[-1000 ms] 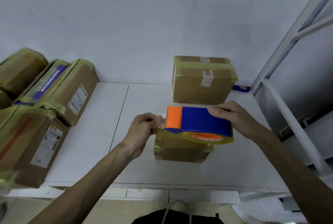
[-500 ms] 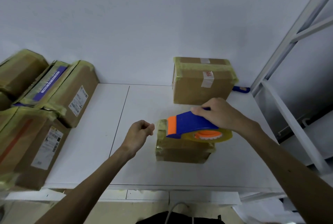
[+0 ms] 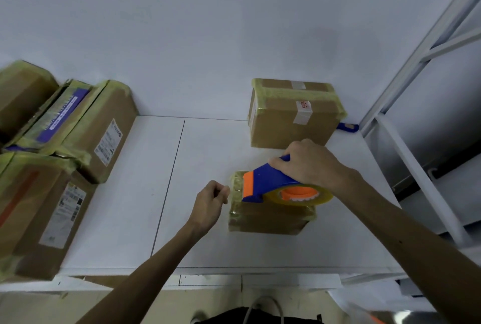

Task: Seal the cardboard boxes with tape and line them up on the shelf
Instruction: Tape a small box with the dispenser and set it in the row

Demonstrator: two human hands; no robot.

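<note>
Small box (image 3: 268,218) sits lower centre-right of the frame, flat on the white shelf board (image 3: 208,146), long axis running left to right. It's brown cardboard, mostly wrapped in shiny yellowish clear tape, with wrinkles and bubbles along its left edge.

The tape dispenser (image 3: 263,183) sits on top, lined up the same way. Its orange nose points frame-left and is down at the box's left end. The blue body slopes up to the right, and the tape roll with its orange hub hangs past the box's right edge.

My right hand (image 3: 309,164) is wrapped around the blue handle from above. My left hand (image 3: 210,201) is curled up just beside the box's left edge, thumb against forefinger. Can't tell if it's got the tape end or nothing.

Another taped box (image 3: 291,120) stands against the wall behind, near but apart. A heap of taped boxes (image 3: 104,131) fills the left side, and a white rack frame (image 3: 416,63) runs up the right.
</note>
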